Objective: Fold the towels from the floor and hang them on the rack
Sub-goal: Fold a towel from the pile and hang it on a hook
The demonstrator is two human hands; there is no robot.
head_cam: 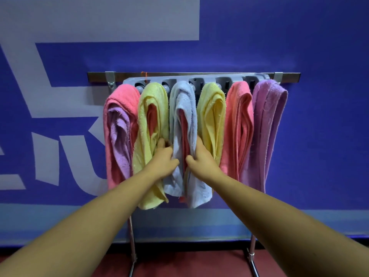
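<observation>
Up on the rack, left hand and right hand both grip the pale blue towel, seemingly straightening its hang; next, I'd say, let go cleanly.

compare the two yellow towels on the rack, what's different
The left yellow towel has a coral layer showing in its fold; the right yellow towel shows only yellow. The left one's bottom end hangs in view; the right one's is hidden behind the pale blue towel and right hand. Both hang folded over the rack.
</observation>
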